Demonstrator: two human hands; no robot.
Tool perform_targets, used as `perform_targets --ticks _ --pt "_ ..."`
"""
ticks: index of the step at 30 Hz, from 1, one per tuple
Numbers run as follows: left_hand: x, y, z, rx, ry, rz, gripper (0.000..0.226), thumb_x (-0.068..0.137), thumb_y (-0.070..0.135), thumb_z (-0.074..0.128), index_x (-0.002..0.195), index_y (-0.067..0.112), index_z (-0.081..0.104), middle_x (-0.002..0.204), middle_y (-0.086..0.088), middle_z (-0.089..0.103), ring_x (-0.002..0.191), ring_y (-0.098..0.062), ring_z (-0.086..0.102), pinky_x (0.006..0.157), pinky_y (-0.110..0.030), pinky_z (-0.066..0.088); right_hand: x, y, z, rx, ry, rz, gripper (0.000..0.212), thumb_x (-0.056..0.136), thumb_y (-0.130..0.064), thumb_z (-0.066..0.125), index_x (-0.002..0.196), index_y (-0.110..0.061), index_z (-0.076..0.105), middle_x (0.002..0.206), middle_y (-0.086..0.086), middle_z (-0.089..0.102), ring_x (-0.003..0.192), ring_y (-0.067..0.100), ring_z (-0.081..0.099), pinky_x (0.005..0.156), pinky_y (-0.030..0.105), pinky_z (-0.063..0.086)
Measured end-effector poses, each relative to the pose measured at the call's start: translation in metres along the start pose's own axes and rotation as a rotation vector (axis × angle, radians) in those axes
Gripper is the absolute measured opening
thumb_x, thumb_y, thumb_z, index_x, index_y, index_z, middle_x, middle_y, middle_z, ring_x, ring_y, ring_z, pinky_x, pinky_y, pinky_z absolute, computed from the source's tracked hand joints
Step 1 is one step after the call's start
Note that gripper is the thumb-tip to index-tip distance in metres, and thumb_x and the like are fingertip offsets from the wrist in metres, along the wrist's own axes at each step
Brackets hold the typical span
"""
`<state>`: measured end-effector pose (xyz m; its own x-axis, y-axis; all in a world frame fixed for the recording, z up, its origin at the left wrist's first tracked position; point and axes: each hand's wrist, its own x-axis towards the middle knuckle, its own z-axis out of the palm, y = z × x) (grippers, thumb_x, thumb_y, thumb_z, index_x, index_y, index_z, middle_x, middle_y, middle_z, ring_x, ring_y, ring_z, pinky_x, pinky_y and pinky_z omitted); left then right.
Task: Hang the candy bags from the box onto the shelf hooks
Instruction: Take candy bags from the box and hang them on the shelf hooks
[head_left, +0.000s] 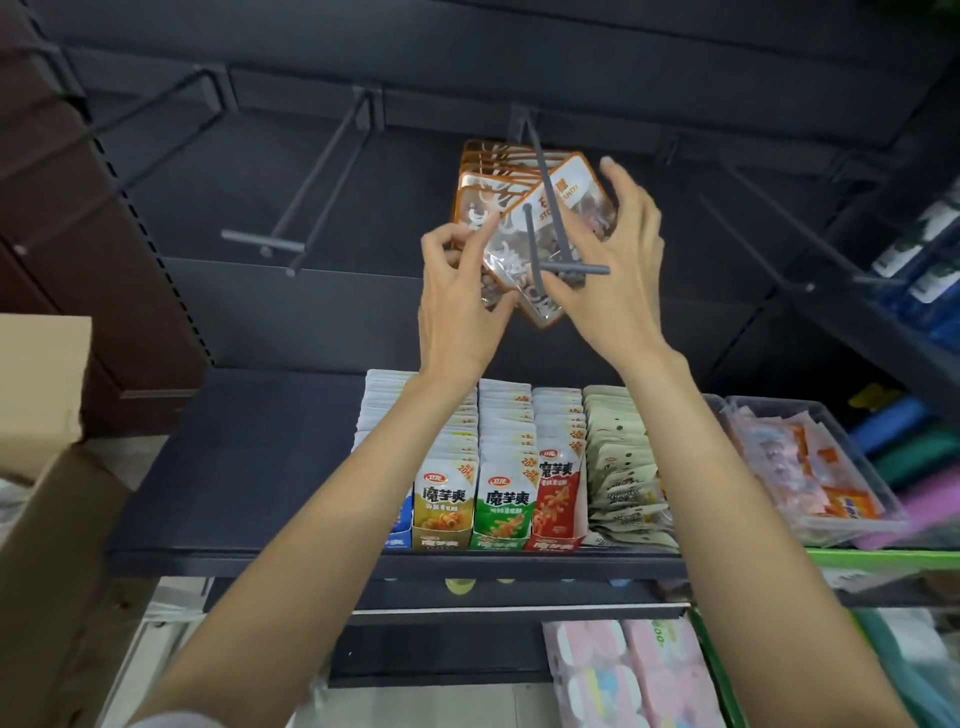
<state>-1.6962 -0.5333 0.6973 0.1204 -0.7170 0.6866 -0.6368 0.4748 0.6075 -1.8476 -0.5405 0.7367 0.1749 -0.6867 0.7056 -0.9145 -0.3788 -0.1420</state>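
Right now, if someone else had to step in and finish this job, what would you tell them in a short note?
Left hand: pinching the lower left edge of the front candy bag.
Right hand: fingers curled round that bag's right side, at the hook end.
Done: several orange-edged bags already hang further back on this hook.
In progress: the front bag sits tilted at the hook's tip; I cannot tell if it is fully threaded.
Left: seat it, then fetch more from the cardboard box on the left. The neighbouring hook is bare.
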Motion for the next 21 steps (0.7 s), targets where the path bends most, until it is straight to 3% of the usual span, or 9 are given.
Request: perform_targets --ticks 4,9,15,19,21 --pt "0.007 0.000 0.007 0.063 0.041 0.012 0.074 0.073 0.016 0.080 0.140 0.021 0.047 0.124 -0.011 0.043 0.100 -0.011 0.047 0.069 -0.022 0.047 0.003 0.001 0.013 -0.104 0.068 -0.010 0.071 0.080 -0.034 0.072 0.138 -0.029 0.031 0.144 0.015 0.032 0.132 0.032 0.023 0.106 0.054 0.029" --pt "0.004 0.001 0.001 0.004 0.035 0.005 0.073 0.078 0.016 0.076 0.143 0.019 0.043 0.133 -0.011 0.039 0.111 -0.014 0.048 0.077 -0.021 0.047 -0.009 -0.006 0.018 -0.066 0.048 0.019 0.058 0.089 -0.036 0.062 0.141 -0.018 0.044 0.142 0.015 0.042 0.130 0.033 0.032 0.107 0.054 0.028" --pt "-0.007 0.006 -0.010 -0.143 0.038 0.010 0.066 0.084 0.006 0.061 0.145 0.010 0.037 0.143 -0.008 0.035 0.119 -0.013 0.050 0.079 -0.029 0.056 -0.027 -0.005 0.015 0.020 -0.003 0.023 0.056 0.092 -0.029 0.058 0.143 -0.013 0.043 0.152 0.009 0.037 0.143 0.029 0.024 0.114 0.054 0.019" --pt "-0.013 0.013 -0.015 -0.192 0.021 -0.065 0.067 0.087 0.001 0.058 0.148 0.014 0.034 0.150 -0.001 0.030 0.118 0.014 0.041 0.084 -0.030 0.056 -0.036 -0.006 0.010 0.073 -0.032 0.016 0.059 0.094 -0.027 0.056 0.148 -0.012 0.037 0.155 0.006 0.032 0.146 0.026 0.020 0.117 0.054 0.012" --pt "-0.015 0.018 -0.018 -0.209 -0.002 -0.098 0.069 0.086 0.001 0.058 0.148 0.016 0.032 0.152 0.000 0.028 0.119 0.014 0.041 0.087 -0.030 0.055 -0.040 -0.006 0.006 0.090 -0.037 0.014 0.058 0.095 -0.027 0.055 0.148 -0.013 0.037 0.155 0.006 0.033 0.147 0.026 0.020 0.117 0.055 0.011"
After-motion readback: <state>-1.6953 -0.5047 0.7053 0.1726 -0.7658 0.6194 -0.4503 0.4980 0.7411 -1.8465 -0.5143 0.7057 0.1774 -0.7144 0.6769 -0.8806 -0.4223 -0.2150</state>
